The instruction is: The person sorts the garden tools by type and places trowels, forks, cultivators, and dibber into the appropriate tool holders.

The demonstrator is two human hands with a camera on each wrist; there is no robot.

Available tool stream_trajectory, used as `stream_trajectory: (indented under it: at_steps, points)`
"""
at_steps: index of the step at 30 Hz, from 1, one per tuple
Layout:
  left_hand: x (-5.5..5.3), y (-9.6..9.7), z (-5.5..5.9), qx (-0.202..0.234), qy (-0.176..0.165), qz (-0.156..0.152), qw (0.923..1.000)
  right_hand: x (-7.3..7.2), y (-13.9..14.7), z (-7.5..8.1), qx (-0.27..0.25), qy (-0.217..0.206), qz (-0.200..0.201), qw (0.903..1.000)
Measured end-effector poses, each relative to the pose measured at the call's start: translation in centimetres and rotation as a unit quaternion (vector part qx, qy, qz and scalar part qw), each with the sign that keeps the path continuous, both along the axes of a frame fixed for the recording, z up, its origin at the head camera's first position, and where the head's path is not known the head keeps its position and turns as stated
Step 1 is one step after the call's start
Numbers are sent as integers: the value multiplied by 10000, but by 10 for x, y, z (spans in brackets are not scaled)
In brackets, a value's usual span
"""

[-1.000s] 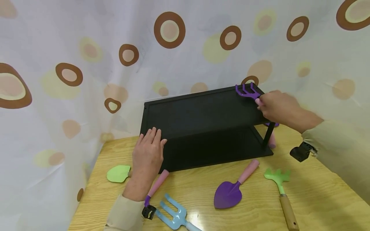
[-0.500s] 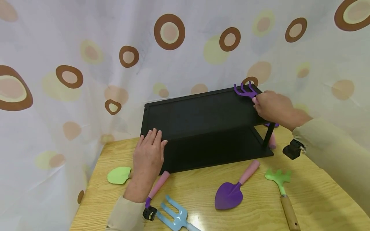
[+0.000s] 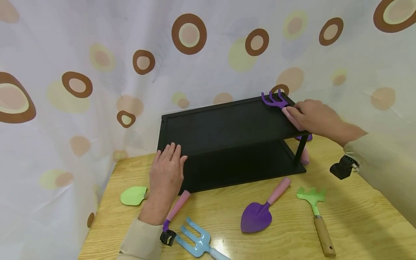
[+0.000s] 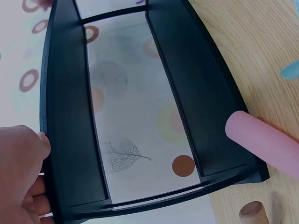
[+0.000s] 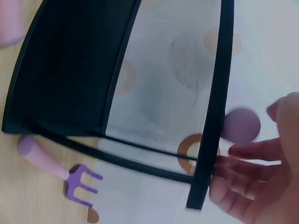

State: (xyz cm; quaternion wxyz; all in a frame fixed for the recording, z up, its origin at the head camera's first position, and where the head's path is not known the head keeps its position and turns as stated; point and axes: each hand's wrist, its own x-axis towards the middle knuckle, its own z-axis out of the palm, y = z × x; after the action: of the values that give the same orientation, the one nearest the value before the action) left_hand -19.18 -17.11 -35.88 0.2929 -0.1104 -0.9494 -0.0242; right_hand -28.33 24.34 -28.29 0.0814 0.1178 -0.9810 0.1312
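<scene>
As the right hand (image 3: pixel 320 117) hovers at the right end of a black two-tier shelf (image 3: pixel 221 126), its thumb stands apart from relaxed fingers (the gap shows in the right wrist view), just beside the pink handle of a purple three-pronged rake (image 3: pixel 281 106). That rake is on the upper tier near the back right corner, prong tips upward; whether a fingertip touches it, I cannot tell. The left hand (image 3: pixel 167 173) rests, fingers straight, on the tier's near left corner.

Outside the right end, a pink-handled purple fork (image 3: pixel 304 156) lies on the wood-grained bench (image 3: pixel 130 173). In front are a purple heart-shaped trowel (image 3: pixel 256 217) with a pink handle and, right of it, a green rake with a wooden handle (image 3: pixel 321 231). Near the left wrist lie a light blue fork (image 3: pixel 199 243) and a partly hidden pink-handled tool (image 3: pixel 178 206); a green trowel (image 3: pixel 133 196) shows farther left. Behind hangs a white sheet with brown rings (image 3: pixel 211 76).
</scene>
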Motion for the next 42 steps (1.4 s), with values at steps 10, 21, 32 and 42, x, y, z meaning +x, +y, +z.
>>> stream_trajectory:
  at_steps: [10,21,32,42]
  points:
    - [-1,1,-1,20,-51,26,10000,7,51,2,-632,571,-786,9933]
    - [4,-1,1,111,-100,-6,9999,14,83,-50,-559,-412,-727,9949]
    - [7,-6,2,124,-119,63,9998,5,68,-118,-578,-1012,-330,9926]
    - [5,-5,1,133,207,-87,9997,-1,56,-154,-842,-1343,-324,9868]
